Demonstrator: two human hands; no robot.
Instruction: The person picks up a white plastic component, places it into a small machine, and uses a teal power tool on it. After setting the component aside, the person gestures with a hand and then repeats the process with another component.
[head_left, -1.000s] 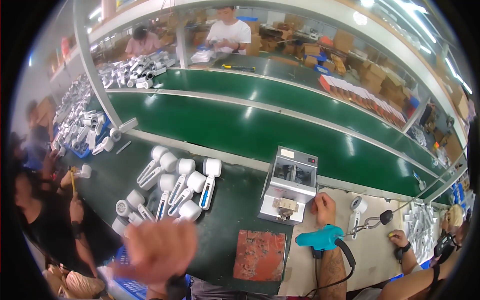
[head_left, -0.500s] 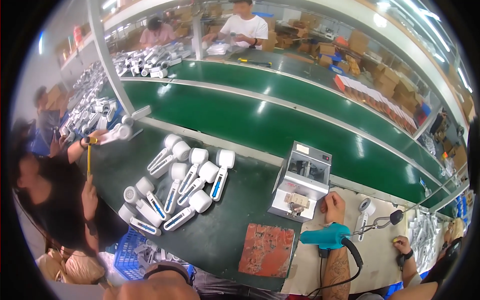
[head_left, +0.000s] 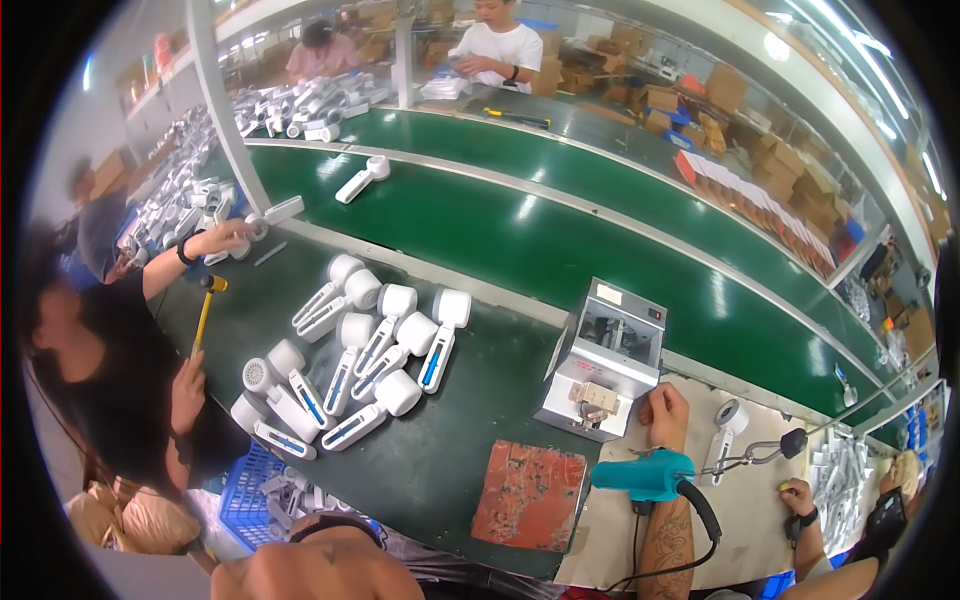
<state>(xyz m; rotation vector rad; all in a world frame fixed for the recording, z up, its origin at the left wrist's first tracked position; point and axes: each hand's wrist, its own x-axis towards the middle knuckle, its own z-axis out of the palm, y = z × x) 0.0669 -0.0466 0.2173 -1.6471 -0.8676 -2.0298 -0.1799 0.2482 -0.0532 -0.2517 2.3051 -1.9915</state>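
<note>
Though your right hand (head_left: 666, 415) sits just right of the machine (head_left: 596, 375), fingers curled, any pinch cannot be told; the driver (head_left: 645, 476) hides part of your forearm (head_left: 667, 548). Left hand (head_left: 318, 572) cut off, nearer you than the machine, finger state unreadable. Showerheads (head_left: 398, 392) overlap left of it.

Our left hand (head_left: 315, 572), cut by the lower edge
We cannot tell its grip; a teal tool (head_left: 645, 476) hides part of our right forearm (head_left: 668, 545); a co-worker in black (head_left: 115, 395) blurs around the head.
</note>
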